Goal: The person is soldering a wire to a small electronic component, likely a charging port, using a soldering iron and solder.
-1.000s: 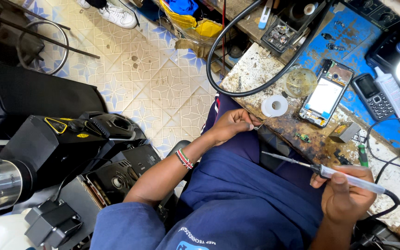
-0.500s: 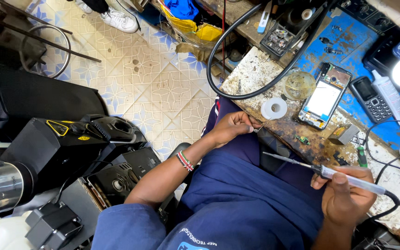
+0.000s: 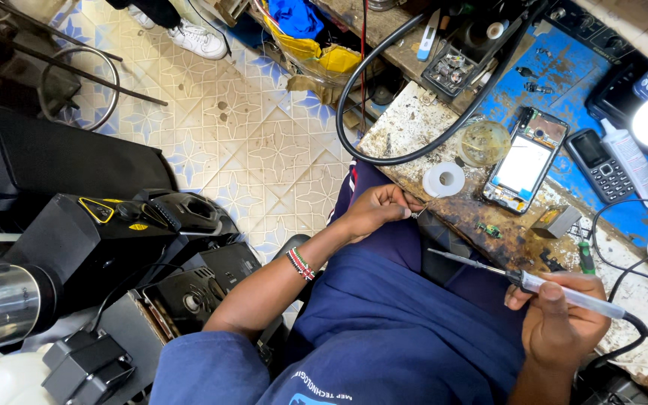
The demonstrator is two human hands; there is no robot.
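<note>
A stained, worn wooden tabletop (image 3: 406, 127) fills the frame's 2 o'clock. Right hand (image 3: 560, 330), at 4 o'clock, has fingers wrapped around a clear-handled soldering iron (image 3: 556, 291). Left hand (image 3: 376, 211), centre, pinches thin solder wire (image 3: 423, 210), with a white solder spool (image 3: 444, 180) at its 1 o'clock.

Little has shifted over the last second. The left hand (image 3: 376, 210) has slid a touch lower along the edge of the worktop (image 3: 406, 131), its fingers (image 3: 406, 202) now pinching the thin solder wire (image 3: 423, 211) just below the white spool (image 3: 443, 180) instead of beside it. The right hand (image 3: 564, 330) has eased slightly toward the body, carrying the soldering iron (image 3: 534, 283) with it, so its tip (image 3: 433, 252) now sits a little nearer the left hand.
</note>
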